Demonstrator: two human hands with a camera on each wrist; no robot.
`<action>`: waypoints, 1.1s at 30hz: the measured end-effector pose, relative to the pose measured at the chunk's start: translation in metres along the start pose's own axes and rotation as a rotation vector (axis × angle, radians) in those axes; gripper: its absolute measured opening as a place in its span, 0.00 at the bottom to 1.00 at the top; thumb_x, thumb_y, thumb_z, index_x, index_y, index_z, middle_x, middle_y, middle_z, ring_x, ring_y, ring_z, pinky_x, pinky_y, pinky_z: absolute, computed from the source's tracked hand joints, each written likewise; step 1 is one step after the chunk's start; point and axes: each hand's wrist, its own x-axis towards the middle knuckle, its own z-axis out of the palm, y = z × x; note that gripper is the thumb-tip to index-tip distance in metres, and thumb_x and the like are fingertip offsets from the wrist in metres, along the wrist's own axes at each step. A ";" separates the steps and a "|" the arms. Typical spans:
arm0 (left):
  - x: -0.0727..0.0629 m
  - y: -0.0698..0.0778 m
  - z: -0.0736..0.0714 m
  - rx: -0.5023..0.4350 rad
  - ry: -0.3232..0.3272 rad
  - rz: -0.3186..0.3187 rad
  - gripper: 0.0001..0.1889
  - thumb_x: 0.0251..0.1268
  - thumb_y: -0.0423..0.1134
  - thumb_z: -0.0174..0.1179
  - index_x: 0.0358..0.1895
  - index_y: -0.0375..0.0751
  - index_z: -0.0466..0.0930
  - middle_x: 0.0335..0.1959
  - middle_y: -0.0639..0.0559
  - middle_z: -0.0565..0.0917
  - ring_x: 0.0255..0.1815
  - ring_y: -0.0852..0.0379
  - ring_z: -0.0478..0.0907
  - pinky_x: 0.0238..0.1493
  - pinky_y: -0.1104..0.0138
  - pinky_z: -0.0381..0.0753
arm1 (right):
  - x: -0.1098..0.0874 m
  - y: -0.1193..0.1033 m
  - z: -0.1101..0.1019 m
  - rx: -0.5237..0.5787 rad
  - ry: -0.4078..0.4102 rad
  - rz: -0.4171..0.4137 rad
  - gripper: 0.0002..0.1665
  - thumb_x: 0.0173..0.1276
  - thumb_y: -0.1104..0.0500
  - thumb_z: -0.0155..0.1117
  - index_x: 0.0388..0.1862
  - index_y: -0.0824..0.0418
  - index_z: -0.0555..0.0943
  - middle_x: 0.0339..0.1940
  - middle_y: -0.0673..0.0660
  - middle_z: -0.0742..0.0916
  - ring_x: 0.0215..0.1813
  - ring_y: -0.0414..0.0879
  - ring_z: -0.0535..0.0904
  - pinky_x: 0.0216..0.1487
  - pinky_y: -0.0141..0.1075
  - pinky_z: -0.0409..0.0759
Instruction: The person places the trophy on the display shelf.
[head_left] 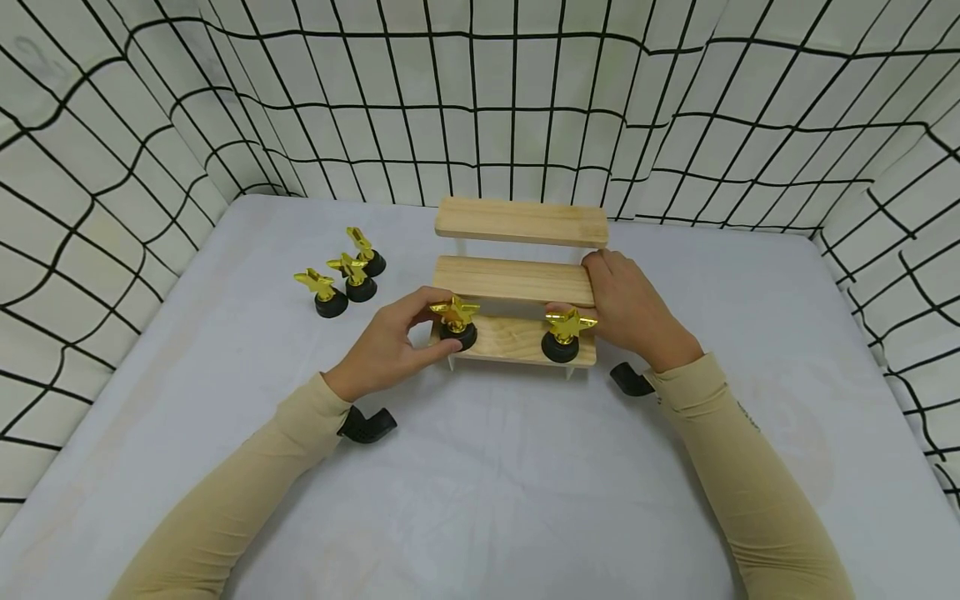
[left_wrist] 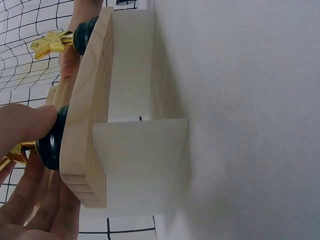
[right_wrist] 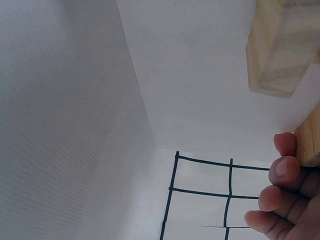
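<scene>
A three-tier wooden display stand (head_left: 517,282) with white supports stands on the table. My left hand (head_left: 393,343) pinches a small gold star trophy (head_left: 457,321) at the left end of the lowest board. In the left wrist view, its thumb lies on the trophy's black base (left_wrist: 50,142), and the base sits at the board's surface. A second star trophy (head_left: 564,333) stands upright near that board's right end. My right hand (head_left: 636,312) grips the right end of the middle board, thumb in front; the right wrist view shows its fingertips (right_wrist: 282,170) at the wood.
Several more star trophies (head_left: 352,271) stand grouped on the table left of the stand. Black wire grid (head_left: 480,108) encloses the back and sides. Black wrist pieces (head_left: 367,425) extend from under both sleeves. White cloth (head_left: 495,483) covers the table.
</scene>
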 end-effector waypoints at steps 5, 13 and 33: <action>0.001 -0.001 0.001 -0.016 0.009 0.001 0.29 0.60 0.29 0.74 0.64 0.35 0.74 0.53 0.42 0.86 0.53 0.51 0.84 0.62 0.56 0.87 | 0.000 0.000 0.000 -0.005 0.005 -0.006 0.63 0.54 0.11 0.33 0.46 0.69 0.72 0.31 0.61 0.76 0.33 0.54 0.71 0.34 0.42 0.71; 0.001 -0.002 0.002 -0.045 -0.003 -0.028 0.30 0.61 0.30 0.73 0.65 0.37 0.72 0.57 0.42 0.84 0.55 0.51 0.84 0.62 0.58 0.86 | 0.000 0.000 0.000 -0.004 -0.006 0.001 0.63 0.54 0.11 0.33 0.47 0.70 0.73 0.32 0.61 0.76 0.34 0.54 0.71 0.35 0.42 0.71; 0.000 0.003 -0.006 -0.084 -0.010 -0.087 0.29 0.62 0.31 0.73 0.65 0.41 0.72 0.60 0.45 0.84 0.59 0.50 0.85 0.68 0.59 0.83 | 0.000 -0.002 -0.002 0.015 -0.057 0.049 0.63 0.53 0.10 0.34 0.47 0.69 0.74 0.33 0.60 0.78 0.34 0.53 0.72 0.35 0.41 0.71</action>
